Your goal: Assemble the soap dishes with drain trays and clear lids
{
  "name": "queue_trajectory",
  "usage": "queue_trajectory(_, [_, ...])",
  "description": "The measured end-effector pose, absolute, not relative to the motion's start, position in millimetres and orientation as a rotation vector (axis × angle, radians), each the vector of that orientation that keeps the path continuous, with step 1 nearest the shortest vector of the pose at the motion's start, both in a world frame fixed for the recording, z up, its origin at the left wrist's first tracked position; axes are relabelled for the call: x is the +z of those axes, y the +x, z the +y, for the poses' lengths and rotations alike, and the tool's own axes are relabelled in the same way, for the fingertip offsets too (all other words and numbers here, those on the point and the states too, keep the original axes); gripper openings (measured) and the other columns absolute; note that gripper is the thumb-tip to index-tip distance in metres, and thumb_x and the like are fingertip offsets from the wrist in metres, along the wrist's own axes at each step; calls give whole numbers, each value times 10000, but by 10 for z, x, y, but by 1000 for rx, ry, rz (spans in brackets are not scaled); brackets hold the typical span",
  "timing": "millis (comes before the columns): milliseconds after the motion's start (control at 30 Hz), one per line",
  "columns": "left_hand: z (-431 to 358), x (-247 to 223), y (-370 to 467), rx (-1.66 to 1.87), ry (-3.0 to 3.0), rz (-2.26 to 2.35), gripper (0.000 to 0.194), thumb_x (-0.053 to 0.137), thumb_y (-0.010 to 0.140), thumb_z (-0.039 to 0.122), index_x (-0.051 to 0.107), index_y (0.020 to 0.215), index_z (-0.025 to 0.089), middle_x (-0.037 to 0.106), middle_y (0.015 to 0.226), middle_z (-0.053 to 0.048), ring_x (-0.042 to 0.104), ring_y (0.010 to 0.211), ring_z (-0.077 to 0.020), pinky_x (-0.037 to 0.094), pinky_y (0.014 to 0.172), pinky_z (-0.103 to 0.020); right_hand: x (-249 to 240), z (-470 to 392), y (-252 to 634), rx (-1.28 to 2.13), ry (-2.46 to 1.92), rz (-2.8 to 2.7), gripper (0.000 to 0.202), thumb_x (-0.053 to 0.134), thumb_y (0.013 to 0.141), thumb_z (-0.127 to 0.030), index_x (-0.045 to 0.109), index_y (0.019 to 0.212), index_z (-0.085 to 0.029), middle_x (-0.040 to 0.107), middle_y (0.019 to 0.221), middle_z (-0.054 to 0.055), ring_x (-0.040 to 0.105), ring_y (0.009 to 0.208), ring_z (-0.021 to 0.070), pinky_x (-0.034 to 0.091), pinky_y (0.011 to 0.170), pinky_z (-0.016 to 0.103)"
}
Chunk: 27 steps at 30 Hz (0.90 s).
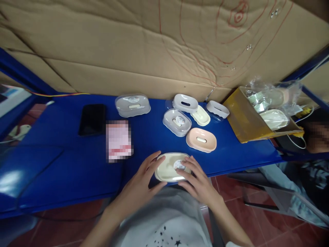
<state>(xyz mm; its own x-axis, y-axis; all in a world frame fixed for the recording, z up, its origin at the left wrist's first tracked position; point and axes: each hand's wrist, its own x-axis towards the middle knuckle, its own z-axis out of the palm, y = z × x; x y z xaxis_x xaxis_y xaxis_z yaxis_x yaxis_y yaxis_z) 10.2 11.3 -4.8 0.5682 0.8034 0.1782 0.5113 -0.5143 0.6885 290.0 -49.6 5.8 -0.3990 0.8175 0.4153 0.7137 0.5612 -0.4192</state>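
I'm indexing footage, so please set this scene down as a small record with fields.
Left hand: left hand spread at one end of a cream dish
Right hand: right hand spread over the other end, by a round label
Beyond the dish: peach dish, several grey dishes, cream piece
Table left: black slab, blurred pink item
Table right: open cardboard box with plastic-wrapped pieces
Surface: blue table

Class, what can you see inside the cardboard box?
Inside the cardboard box are crumpled clear plastic wrapping and a pale dish near the front. Whatever lies beneath them is hidden.
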Motion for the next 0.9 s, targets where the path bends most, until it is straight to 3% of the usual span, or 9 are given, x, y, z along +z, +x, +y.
queue_trajectory(167, [124, -98, 99, 677, 2262, 1011, 641, 654, 1086, 395, 377, 1663, 383, 444, 1721, -106, 535, 1541, -293, 562, 1196, -505, 85, -425, 2884, 216, -1202, -2263, 436, 628, 1101, -252, 591, 1534, -236, 645, 1495, 137, 517, 1549, 308, 430, 1299, 654])
queue_trajectory(467, [138, -82, 89, 639, 2223, 1036, 773, 754, 1013, 304, 367, 1674, 410, 458, 1727, -96, 554, 1532, -311, 567, 1187, -499, 152, -371, 2929, 224, -1217, -2330, 482, 611, 1106, -236, 550, 1584, -255, 659, 1512, 126, 533, 1543, 298, 456, 1293, 622])
queue_trajectory(767, [140, -84, 107, 648, 2250, 1048, 740, 706, 1053, 344, 328, 1688, 378, 431, 1746, -102, 533, 1551, -295, 580, 1178, -480, 63, -375, 2964, 258, -1309, -2187, 530, 541, 1129, -229, 482, 1651, -304, 597, 1591, 117, 484, 1583, 309, 470, 1285, 608])
queue_trajectory(900, [125, -90, 113, 694, 2319, 1048, 562, 656, 1088, 375, 448, 1608, 325, 479, 1705, -119, 582, 1505, -288, 596, 1165, -483, 93, -271, 3009, 235, -1494, -2088, 517, 542, 1134, -255, 492, 1644, -324, 574, 1630, 110, 502, 1570, 311, 469, 1285, 591])
